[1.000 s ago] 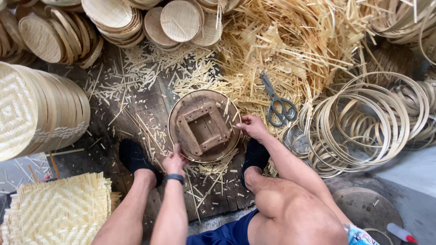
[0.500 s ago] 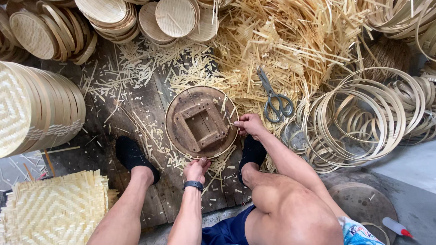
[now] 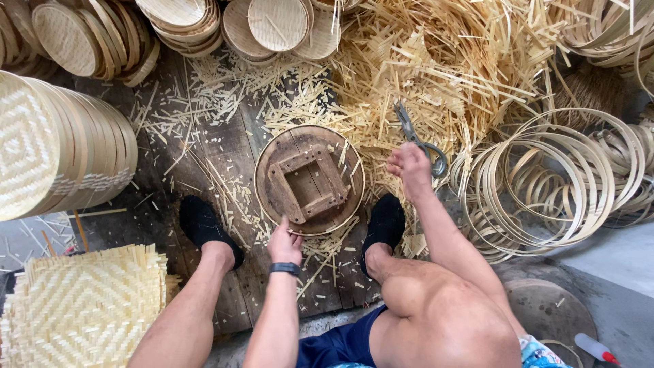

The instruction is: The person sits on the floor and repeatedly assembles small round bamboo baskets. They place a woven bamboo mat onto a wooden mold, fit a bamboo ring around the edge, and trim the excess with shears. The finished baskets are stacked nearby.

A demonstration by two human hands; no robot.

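Round wooden form (image 3: 310, 178): my left hand (image 3: 285, 243) pinched its near rim; right hand (image 3: 407, 163) hovered loosely open beside scissors (image 3: 417, 138), likely grabbing next.

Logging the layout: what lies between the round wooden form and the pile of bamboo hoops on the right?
In the head view, between round wooden form and bamboo hoops lie metal scissors on loose bamboo strips, with the right hand above them.

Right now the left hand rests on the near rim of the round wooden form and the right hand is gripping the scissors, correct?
Not quite. In the head view the right hand is lifted beside the scissors, not gripping them. The left hand does rest on the near rim of the round wooden form.
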